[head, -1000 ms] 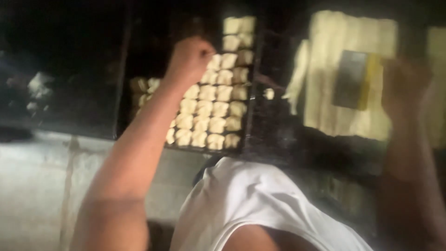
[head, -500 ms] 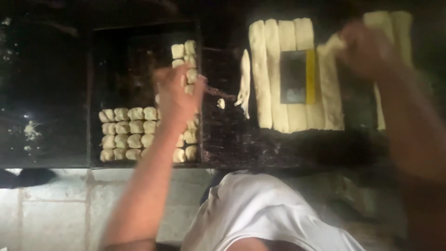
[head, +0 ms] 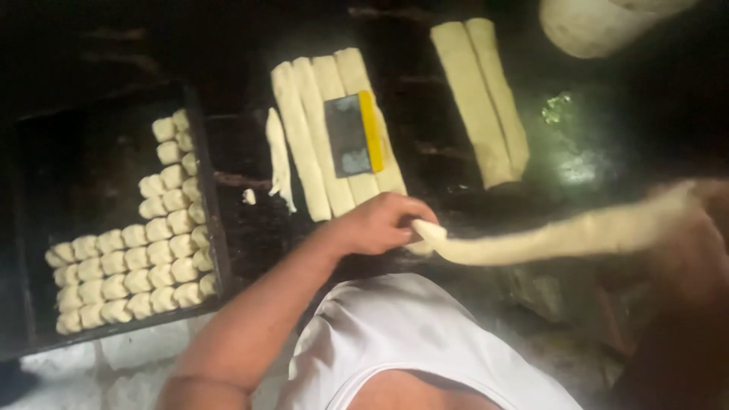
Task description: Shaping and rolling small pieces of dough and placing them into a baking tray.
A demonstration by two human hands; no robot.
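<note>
The long pale rope of raw dough point(head: 547, 237) runs nearly level across the lower right of the frame, rising slightly rightward. The left hand point(head: 380, 224), at centre, is closed with its fingers pinching the near end. The right hand point(head: 695, 228), blurred at the right edge, appears wrapped around the far end; its grip cannot be told for certain.

dark tray point(head: 23, 228) with cut dough pieces point(head: 152, 250); scraper point(head: 351, 135) on dough strips point(head: 311, 129).
</note>
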